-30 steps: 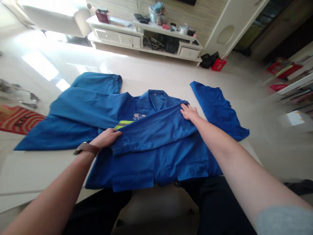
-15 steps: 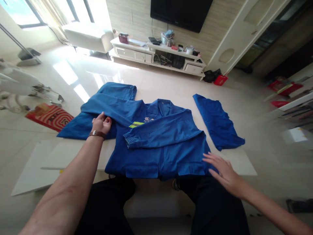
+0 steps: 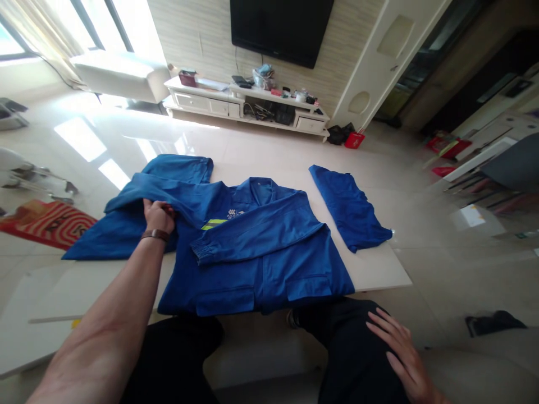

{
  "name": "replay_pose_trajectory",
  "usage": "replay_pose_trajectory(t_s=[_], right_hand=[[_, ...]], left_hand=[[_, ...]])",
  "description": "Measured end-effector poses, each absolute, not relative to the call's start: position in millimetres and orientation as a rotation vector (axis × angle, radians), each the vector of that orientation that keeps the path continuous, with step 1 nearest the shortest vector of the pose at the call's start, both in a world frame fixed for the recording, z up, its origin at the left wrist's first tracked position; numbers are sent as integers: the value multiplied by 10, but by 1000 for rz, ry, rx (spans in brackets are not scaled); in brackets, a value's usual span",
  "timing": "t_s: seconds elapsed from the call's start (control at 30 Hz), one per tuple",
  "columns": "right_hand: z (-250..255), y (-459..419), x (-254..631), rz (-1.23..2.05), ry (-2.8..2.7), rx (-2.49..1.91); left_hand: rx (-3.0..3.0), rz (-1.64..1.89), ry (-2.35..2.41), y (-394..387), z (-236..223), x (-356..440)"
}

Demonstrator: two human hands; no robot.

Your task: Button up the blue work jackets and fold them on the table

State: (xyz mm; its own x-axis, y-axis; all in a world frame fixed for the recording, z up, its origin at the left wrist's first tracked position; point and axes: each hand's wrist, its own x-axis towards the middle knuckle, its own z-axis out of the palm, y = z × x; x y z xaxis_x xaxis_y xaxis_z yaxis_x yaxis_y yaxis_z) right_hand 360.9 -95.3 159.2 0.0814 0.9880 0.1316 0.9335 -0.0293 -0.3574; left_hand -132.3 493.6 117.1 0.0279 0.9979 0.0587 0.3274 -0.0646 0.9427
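A blue work jacket (image 3: 252, 264) lies front up across a white table, its collar pointing away from me. One sleeve (image 3: 265, 230) is folded over the chest, beside a yellow-green reflective strip and a white logo. My left hand (image 3: 159, 217) has its fingers curled at the lower edge of the other sleeve (image 3: 177, 193), and that edge is raised; some fingertips are hidden under the cloth. My right hand (image 3: 400, 350) rests over my dark trouser leg, fingers stretched and apart, holding nothing.
Folded blue clothing (image 3: 96, 241) lies under the sleeve at left, and another folded blue garment (image 3: 351, 207) at the right of the white table (image 3: 383, 269). A red patterned bag (image 3: 46, 224) stands left. Beyond are a TV cabinet (image 3: 210, 106) and a wall-mounted television (image 3: 280, 31).
My right hand has left the jacket's right side and come down to my leg. My left hand has taken hold of the sleeve edge and lifted it slightly. The view has shifted right.
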Motion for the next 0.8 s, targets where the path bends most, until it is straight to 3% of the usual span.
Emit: replay_pose_trajectory(t_s=[0.17,0.27,0.53,0.8], right_hand=[[1613,-873,3519,256,-1854,-1970],[1619,-847,3491,268,-1844,-1954],[1628,-879,3455,301,-1798,-1974],[1598,-867,3573,307,-1921,-1952]], left_hand=[[2359,374,1271,4495,1030,-897],[2569,84,1115,4268,958,-678],[2698,18,1041,4034,1202,-294],[2659,44,1000,3972,1150,-136]])
